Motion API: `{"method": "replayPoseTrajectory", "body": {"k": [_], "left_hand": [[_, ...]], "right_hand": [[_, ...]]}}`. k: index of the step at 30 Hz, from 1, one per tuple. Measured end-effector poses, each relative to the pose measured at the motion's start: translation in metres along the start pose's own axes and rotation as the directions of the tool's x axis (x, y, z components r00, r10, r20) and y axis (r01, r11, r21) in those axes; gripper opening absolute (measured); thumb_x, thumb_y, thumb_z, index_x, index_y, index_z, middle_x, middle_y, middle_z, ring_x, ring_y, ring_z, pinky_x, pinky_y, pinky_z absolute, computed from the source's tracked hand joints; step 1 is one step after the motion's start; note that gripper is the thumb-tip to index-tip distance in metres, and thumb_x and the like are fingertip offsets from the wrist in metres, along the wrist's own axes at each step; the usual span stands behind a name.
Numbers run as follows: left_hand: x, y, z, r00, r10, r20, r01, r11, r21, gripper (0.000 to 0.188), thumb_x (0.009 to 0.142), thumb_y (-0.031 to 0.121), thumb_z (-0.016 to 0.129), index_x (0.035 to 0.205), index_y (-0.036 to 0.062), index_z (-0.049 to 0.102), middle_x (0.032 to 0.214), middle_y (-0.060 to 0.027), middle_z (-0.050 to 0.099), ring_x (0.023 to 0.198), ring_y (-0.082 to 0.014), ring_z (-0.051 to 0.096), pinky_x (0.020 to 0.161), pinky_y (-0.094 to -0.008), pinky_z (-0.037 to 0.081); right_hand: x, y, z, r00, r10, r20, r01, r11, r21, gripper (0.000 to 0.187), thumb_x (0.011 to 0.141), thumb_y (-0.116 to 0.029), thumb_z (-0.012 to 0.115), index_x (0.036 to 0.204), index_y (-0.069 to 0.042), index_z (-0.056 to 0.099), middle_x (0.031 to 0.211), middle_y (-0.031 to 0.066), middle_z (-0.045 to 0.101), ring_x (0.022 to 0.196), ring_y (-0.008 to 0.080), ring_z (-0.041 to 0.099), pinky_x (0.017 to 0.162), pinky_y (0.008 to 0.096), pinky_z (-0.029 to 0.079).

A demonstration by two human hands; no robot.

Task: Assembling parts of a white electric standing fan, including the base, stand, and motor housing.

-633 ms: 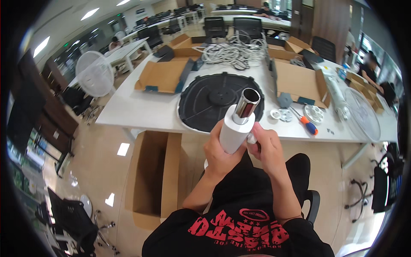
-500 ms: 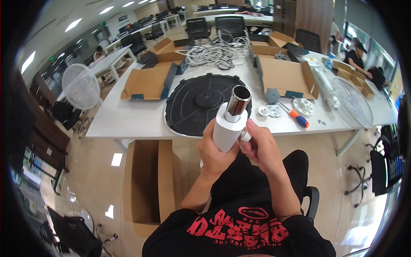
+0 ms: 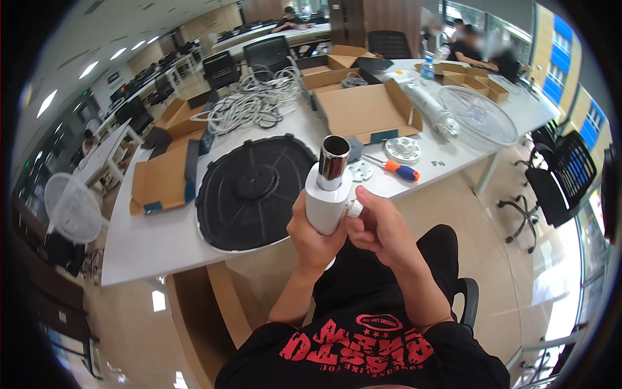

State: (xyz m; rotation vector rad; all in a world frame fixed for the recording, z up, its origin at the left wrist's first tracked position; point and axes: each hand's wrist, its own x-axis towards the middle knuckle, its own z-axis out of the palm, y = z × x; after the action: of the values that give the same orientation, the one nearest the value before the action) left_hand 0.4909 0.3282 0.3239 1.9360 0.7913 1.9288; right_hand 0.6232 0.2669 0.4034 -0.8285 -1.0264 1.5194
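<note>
My left hand [image 3: 315,238] is wrapped round a white tube [image 3: 324,206] that stands up in front of me, slightly tilted. A shiny chrome pipe [image 3: 332,165] sticks out of its upper end, and its hollow mouth faces up. On the tube's right side sits a small white knob [image 3: 354,208]. My right hand [image 3: 379,227] pinches this knob between thumb and fingers. The tube's lower end is mostly hidden behind my hands. Just beyond lies a round black base plate [image 3: 256,188], ribbed side up, at the table's near edge.
An orange-and-blue screwdriver [image 3: 402,171], a white round part [image 3: 402,150] and small screws lie right of the tube. Farther off are opened cardboard boxes [image 3: 366,110], coiled white cables [image 3: 256,104], a wrapped white pole [image 3: 431,110] and a fan grille [image 3: 478,115]. A tall carton [image 3: 223,298] stands below the table.
My view has swung to the right, so the table and its things sit farther left. Both hands keep their hold on the tube and the knob.
</note>
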Motion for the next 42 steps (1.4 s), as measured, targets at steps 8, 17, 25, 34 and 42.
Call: {"method": "replayPoseTrajectory", "body": {"k": [8,17,25,34,42], "left_hand": [[0.016,-0.008,0.028,0.994,-0.084,0.064,0.093,0.983,-0.156,0.07,0.07,0.015,0.089,0.123,-0.0022,0.045,0.1,-0.0164,0.071,0.089,-0.0236,0.072,0.078,-0.0348,0.056],[0.026,-0.009,0.04,0.952,-0.16,0.261,0.224,0.944,-0.24,0.068,0.074,0.016,0.085,0.126,-0.0015,0.045,0.105,-0.0164,0.07,0.095,-0.0227,0.07,0.083,-0.0349,0.055],[0.029,-0.004,0.029,0.858,-0.193,0.476,0.357,0.89,-0.282,0.067,0.076,0.013,0.082,0.129,0.0,0.044,0.106,-0.0163,0.07,0.098,-0.0233,0.07,0.084,-0.035,0.054],[0.02,0.018,0.004,0.865,-0.175,0.47,0.308,0.925,-0.223,0.065,0.081,0.011,0.078,0.134,0.0008,0.041,0.111,-0.0166,0.067,0.1,-0.0231,0.068,0.086,-0.0355,0.054],[-0.006,0.032,-0.013,0.91,-0.257,0.325,0.298,0.951,-0.083,0.082,0.08,0.014,0.08,0.143,-0.0036,0.031,0.123,-0.0228,0.061,0.109,-0.0319,0.066,0.091,-0.0405,0.051]], "right_hand": [[0.005,0.0,-0.017,0.898,-0.432,-0.084,0.338,0.799,-0.497,0.041,0.102,-0.038,0.051,0.079,-0.005,0.055,0.058,0.0,0.049,0.046,0.0129,0.045,0.045,0.0298,0.037],[0.008,-0.017,-0.059,0.469,-0.85,0.241,0.355,-0.069,-0.932,0.041,0.071,-0.037,0.084,0.095,-0.01,0.065,0.078,0.0003,0.062,0.061,0.0184,0.061,0.053,0.0315,0.045],[0.01,-0.011,-0.063,0.462,-0.817,0.346,0.329,-0.204,-0.922,0.043,0.065,-0.036,0.087,0.092,-0.009,0.068,0.076,0.0019,0.065,0.056,0.0175,0.058,0.051,0.0279,0.044],[0.021,-0.003,-0.054,0.377,-0.821,0.429,0.429,-0.256,-0.866,0.039,0.068,-0.038,0.085,0.086,-0.011,0.064,0.064,0.0007,0.054,0.052,0.0189,0.054,0.05,0.0319,0.038],[0.031,0.023,-0.031,0.283,-0.923,0.262,0.527,-0.079,-0.846,0.028,0.074,-0.026,0.083,0.078,-0.003,0.066,0.05,0.001,0.042,0.044,0.0167,0.041,0.046,0.0303,0.031]]}}
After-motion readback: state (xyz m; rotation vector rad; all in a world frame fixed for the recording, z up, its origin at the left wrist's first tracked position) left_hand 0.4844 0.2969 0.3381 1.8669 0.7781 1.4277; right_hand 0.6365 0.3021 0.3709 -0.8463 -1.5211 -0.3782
